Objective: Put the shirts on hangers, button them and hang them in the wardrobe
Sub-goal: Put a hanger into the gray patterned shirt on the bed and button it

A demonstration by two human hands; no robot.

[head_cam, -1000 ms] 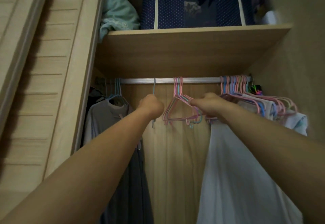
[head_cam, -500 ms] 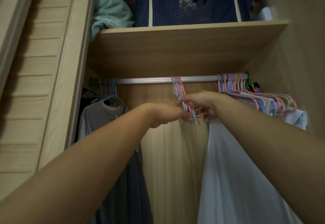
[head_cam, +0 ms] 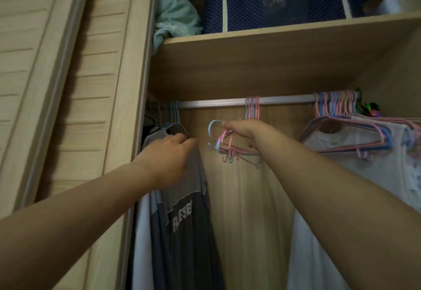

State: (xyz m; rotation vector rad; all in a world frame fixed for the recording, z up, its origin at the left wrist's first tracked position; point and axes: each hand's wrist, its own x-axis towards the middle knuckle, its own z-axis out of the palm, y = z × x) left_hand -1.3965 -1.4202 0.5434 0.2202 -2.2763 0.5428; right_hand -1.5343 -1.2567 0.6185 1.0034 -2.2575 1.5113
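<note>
- A bunch of hangers (head_cam: 230,146) is being held off the rail (head_cam: 239,102) by the right hand (head_cam: 245,131), whose fingers are curled round their necks; the hooks are pointing left, free of the rail.
- The left hand (head_cam: 169,153) is being laid against the grey shirt (head_cam: 186,210) at the left end; its fingers are curled at the shoulder, but a real grip cannot be told.
- Several thin hangers are being gripped at once, so one is likely being held loosely and could be dropped.
- The small hooks under the bunch are being carried near the grey shirt and could be snagged in its fabric.
- More hangers (head_cam: 252,107) are being left on the rail just above the hand; these could be knocked or tangled as the bunch is being drawn out.
- The grey shirt could be pushed off its own hanger by the left hand.
- No loose shirt is being shown, so the task is judged early.
</note>
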